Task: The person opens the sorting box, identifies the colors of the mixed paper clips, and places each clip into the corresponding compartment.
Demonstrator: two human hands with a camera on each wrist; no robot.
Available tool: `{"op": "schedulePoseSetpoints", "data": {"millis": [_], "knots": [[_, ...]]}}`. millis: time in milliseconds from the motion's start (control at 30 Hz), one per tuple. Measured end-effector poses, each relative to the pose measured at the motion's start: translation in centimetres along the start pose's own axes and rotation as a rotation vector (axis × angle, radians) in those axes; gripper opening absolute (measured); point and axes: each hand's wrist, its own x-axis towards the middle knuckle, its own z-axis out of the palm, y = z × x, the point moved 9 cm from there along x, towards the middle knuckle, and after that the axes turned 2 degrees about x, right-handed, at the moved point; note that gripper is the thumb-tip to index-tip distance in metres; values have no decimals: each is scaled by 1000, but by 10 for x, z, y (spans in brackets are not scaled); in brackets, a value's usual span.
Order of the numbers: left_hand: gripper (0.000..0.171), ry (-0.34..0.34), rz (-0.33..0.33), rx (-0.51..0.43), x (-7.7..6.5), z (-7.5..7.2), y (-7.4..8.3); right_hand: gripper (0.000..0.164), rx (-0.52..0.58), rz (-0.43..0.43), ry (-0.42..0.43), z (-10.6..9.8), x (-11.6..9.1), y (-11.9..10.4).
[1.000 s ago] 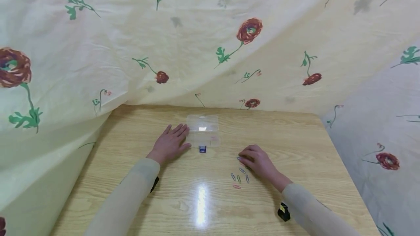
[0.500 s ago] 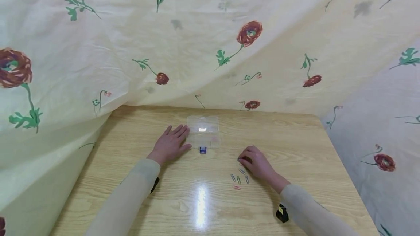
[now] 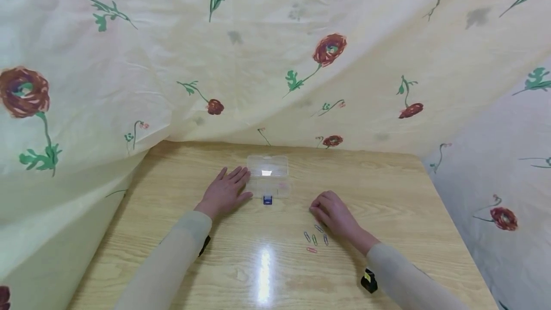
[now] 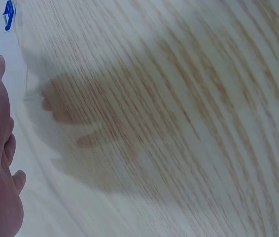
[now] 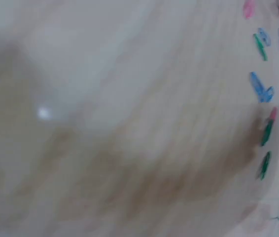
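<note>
In the head view a clear plastic box [image 3: 269,188] lies on the table with its lid [image 3: 268,165] folded back and a blue latch [image 3: 268,200] at its front. My left hand [image 3: 224,193] rests flat at the box's left side, fingers spread and straight. To the right of the box, my right hand [image 3: 336,212] is curled low over the table, thumb and fingertips together in a pinch on a paper clip that the fingers mostly hide. Several coloured paper clips [image 3: 314,239] lie just in front of it; the right wrist view also shows a green clip [image 5: 265,165].
The wood-grain table [image 3: 206,271] runs back to a hanging flowered cloth [image 3: 267,61], which also closes off both sides. A faint pinkish thing [image 3: 282,186] shows inside the box at its right. Dark wrist devices [image 3: 369,281] sit under the sleeves.
My right hand has shifted slightly left and away over the table, and the blue clip end seen earlier at its fingertips is now hidden. My left hand stays put. The head view has tilted slightly up.
</note>
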Motion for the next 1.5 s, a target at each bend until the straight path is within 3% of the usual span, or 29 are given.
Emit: {"op": "schedulePoseSetpoints", "data": {"millis": [133, 467, 800, 1267, 1500], "knots": [[75, 4, -2, -3, -1, 1, -1, 7, 27, -56, 38, -2, 15, -10], [76, 3, -2, 11, -2, 5, -2, 10, 91, -70, 93, 2, 59, -32], [75, 5, -13, 2, -2, 6, 1, 7, 127, -144, 146, 19, 98, -47], [76, 23, -23, 25, 0, 4, 1, 9, 93, -39, 46, 43, 125, -39], [76, 26, -26, 32, 0, 3, 2, 13, 107, -27, 5, 38, 125, -32]]}}
